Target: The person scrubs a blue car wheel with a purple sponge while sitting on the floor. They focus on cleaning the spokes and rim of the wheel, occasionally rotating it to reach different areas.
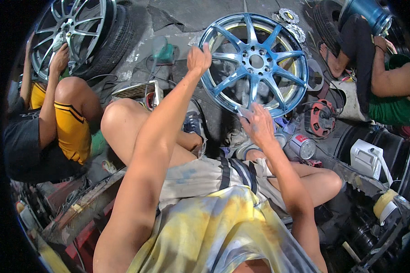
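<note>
A blue multi-spoke wheel rim (257, 61) with shiny bare-metal patches stands in front of me, its face turned up toward me. At its left edge, my left hand (199, 59) is closed round the outer lip, thumb raised. My right hand (259, 126) is at the rim's bottom edge, its fingers bent and slightly blurred. By those fingertips shows a small pale grey piece, too indistinct to name. Below the rim, near my right wrist, lies a metal can (302, 146) with a red and silver side.
On the left a person works at a grey wheel (68, 32) beside a tire (112, 43). At right another person in green sits near a blue barrel-shaped rim (366, 18). A red reel-like object (320, 118), white container (366, 158) and white basket (143, 92) stand around me.
</note>
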Action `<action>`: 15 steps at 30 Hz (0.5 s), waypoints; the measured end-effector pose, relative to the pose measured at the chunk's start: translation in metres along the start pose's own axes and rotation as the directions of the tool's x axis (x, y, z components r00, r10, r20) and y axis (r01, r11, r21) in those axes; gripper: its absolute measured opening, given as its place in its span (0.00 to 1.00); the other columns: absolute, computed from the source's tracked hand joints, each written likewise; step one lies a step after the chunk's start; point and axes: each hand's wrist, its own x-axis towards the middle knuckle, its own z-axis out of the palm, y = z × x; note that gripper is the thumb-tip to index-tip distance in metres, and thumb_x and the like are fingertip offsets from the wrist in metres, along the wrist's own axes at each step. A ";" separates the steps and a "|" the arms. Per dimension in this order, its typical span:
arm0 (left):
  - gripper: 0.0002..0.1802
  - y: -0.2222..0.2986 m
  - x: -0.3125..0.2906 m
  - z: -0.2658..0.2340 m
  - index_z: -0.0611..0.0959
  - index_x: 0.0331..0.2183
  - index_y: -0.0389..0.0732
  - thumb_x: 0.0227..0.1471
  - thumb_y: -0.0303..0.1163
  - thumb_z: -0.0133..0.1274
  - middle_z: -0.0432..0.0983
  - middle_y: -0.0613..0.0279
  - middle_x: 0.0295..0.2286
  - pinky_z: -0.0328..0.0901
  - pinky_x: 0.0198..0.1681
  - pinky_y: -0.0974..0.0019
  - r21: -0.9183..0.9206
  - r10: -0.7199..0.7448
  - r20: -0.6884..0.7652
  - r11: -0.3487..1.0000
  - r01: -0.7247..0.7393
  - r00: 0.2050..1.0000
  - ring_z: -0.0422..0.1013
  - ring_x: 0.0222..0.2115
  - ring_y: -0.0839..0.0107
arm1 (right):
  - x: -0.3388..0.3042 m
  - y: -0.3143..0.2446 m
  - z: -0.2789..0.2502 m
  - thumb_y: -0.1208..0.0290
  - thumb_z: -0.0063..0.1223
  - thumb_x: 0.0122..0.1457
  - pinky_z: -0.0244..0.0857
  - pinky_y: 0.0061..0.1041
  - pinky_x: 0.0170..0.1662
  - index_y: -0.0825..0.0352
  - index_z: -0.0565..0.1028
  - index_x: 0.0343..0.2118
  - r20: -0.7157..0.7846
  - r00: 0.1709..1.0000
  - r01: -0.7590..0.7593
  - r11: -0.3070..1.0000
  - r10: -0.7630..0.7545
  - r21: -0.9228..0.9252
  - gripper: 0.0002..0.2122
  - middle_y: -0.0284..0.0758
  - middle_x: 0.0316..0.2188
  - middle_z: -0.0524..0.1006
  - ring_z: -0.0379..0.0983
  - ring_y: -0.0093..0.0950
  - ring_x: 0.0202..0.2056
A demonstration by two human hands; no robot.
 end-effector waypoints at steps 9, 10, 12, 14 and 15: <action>0.33 0.020 -0.015 -0.001 0.79 0.44 0.25 0.64 0.51 0.43 0.78 0.27 0.42 0.65 0.54 0.43 -0.183 -0.081 -0.031 0.980 0.074 0.996 0.73 0.46 0.33 | 0.055 -0.026 0.044 0.69 0.56 0.61 0.56 0.40 0.40 0.64 0.82 0.37 -0.083 0.995 -0.054 0.998 0.057 0.040 0.07 0.36 0.32 0.70 0.70 0.36 0.40; 0.32 0.017 -0.015 -0.003 0.78 0.46 0.25 0.64 0.50 0.43 0.78 0.28 0.42 0.65 0.54 0.43 -0.173 -0.087 -0.033 0.982 0.080 0.996 0.74 0.46 0.34 | 0.047 -0.024 0.042 0.69 0.56 0.61 0.56 0.40 0.40 0.64 0.82 0.36 -0.078 0.996 -0.029 0.999 0.031 0.029 0.07 0.36 0.32 0.70 0.70 0.36 0.40; 0.31 0.013 -0.017 -0.004 0.76 0.49 0.25 0.64 0.48 0.43 0.78 0.29 0.42 0.66 0.54 0.44 -0.153 -0.095 -0.030 0.984 0.089 0.995 0.74 0.46 0.35 | 0.022 -0.010 0.029 0.69 0.56 0.61 0.56 0.40 0.41 0.64 0.82 0.35 -0.069 0.998 0.012 1.000 -0.011 0.006 0.06 0.36 0.33 0.70 0.70 0.36 0.40; 0.30 0.011 -0.015 -0.005 0.77 0.48 0.25 0.64 0.47 0.44 0.78 0.30 0.42 0.66 0.54 0.44 -0.162 -0.110 -0.021 0.981 0.105 0.994 0.74 0.45 0.35 | 0.020 -0.005 0.027 0.70 0.55 0.61 0.56 0.39 0.41 0.65 0.82 0.34 -0.033 0.999 0.014 1.000 -0.014 0.006 0.06 0.36 0.33 0.70 0.70 0.36 0.40; 0.30 0.013 -0.018 -0.006 0.77 0.48 0.26 0.65 0.47 0.44 0.78 0.30 0.42 0.66 0.53 0.44 -0.173 -0.110 -0.009 0.979 0.107 0.994 0.75 0.45 0.35 | 0.027 -0.011 0.029 0.70 0.55 0.61 0.56 0.39 0.41 0.65 0.82 0.34 -0.040 0.999 0.017 1.000 -0.018 -0.013 0.06 0.36 0.33 0.70 0.70 0.36 0.40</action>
